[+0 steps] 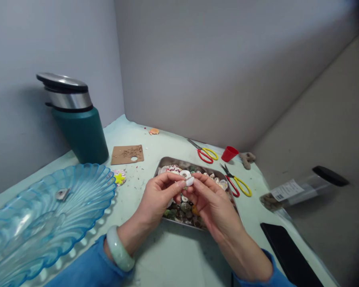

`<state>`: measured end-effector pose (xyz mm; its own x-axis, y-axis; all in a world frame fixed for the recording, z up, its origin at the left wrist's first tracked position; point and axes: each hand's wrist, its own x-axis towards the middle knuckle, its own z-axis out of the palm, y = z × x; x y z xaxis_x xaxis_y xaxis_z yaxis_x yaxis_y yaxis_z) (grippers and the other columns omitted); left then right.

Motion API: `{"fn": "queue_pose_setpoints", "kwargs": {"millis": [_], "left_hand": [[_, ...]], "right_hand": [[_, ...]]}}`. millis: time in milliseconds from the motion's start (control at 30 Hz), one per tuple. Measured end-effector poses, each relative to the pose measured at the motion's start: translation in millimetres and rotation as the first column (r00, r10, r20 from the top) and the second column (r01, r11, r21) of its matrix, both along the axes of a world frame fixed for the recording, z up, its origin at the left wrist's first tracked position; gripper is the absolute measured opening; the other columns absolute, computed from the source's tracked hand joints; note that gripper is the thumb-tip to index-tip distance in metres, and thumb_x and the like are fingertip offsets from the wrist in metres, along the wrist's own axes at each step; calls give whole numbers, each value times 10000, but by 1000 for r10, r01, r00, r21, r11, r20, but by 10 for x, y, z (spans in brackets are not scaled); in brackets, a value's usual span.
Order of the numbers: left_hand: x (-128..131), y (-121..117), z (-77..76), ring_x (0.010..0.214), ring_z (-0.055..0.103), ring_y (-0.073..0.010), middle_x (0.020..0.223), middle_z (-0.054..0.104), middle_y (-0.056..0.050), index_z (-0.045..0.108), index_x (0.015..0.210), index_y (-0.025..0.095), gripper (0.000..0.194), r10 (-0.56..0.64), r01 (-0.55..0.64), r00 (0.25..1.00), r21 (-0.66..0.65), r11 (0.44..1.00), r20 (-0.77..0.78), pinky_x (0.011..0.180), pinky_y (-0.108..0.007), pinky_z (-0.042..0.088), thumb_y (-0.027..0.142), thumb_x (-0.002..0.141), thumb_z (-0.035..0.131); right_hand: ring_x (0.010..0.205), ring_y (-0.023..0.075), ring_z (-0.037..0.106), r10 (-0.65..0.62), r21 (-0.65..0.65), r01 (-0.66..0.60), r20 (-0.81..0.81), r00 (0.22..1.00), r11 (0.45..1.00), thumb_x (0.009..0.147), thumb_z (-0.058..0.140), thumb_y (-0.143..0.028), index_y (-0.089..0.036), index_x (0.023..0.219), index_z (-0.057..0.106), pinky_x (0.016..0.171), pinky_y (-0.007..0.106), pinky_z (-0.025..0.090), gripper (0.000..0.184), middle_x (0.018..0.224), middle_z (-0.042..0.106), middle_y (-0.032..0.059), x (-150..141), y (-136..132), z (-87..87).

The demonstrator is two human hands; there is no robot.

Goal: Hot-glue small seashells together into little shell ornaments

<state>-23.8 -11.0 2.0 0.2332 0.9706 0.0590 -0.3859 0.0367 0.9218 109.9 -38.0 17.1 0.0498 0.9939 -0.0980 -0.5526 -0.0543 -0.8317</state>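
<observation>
My left hand (155, 193) and my right hand (217, 203) meet over a metal tray (194, 162), fingertips pinched together. Between them is a small smooth white piece (190, 181), perhaps a shell or pebble; its kind cannot be made out. Just behind it shows a white round piece with a brown centre (185, 174), and I cannot tell whether it is held or lies in the tray. Pale shells (221, 183) and dark stones (185, 207) fill the tray, partly hidden by my hands. A pale green bangle (119, 249) circles my left wrist.
A blue scalloped dish (86, 199) holding a small grey item (62, 194) and a green flask (80, 135) stand left. Behind are a brown card (122, 155), two scissors (208, 154) (237, 185) and a red cup (229, 153). A clear container (305, 191) and black phone-like slab (290, 253) lie right.
</observation>
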Motion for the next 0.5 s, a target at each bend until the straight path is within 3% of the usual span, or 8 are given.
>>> {"fn": "queue_pose_setpoints", "kwargs": {"millis": [333, 500], "left_hand": [[-10, 11, -6, 504, 498, -75, 650, 619, 3, 654, 790, 150, 161, -17, 18, 999, 31, 999, -42, 522, -208, 410, 294, 734, 700], [-5, 3, 51, 486, 484, -75, 610, 583, 18, 626, 794, 154, 176, -32, 33, 995, 11, 999, -95, 496, -204, 386, 304, 732, 692]], "right_hand": [[663, 82, 594, -2, -12, 2, 17, 1000, 1000, 668, 795, -261, -181, 855, 658, 693, 212, 530, 246, 787, 655, -6, -10, 9, 6], [682, 97, 597, -40, 33, 36, 148, 988, 999, 693, 773, -282, -186, 866, 653, 724, 248, 522, 232, 807, 659, -2, 6, 15, -10]]}}
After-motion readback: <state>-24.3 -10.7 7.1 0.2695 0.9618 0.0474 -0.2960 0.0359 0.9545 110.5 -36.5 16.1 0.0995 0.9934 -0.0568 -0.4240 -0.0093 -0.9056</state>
